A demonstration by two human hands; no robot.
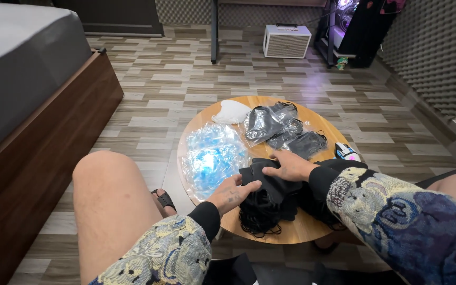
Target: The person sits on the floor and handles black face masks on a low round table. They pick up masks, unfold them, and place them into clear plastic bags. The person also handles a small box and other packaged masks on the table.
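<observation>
Here, the left hand [235, 194] and right hand [290, 167] rest spread on the black masks [268, 203] at the table's [296, 228] near edge, steadying the heap; clear packets [213, 157] and bagged masks [264, 124] lie beyond.

I see a small round wooden counter [296, 232] standing on a striped wood-pattern floor [186, 89]. On its left part lie clear packets with blue masks [212, 158] inside. At the far edge lies a white mask [230, 112]. Beside it, toward the right, are black masks in clear bags [278, 126]. On the near part lies a pile of loose black masks [267, 203], its thin loops hanging near the edge.
</observation>
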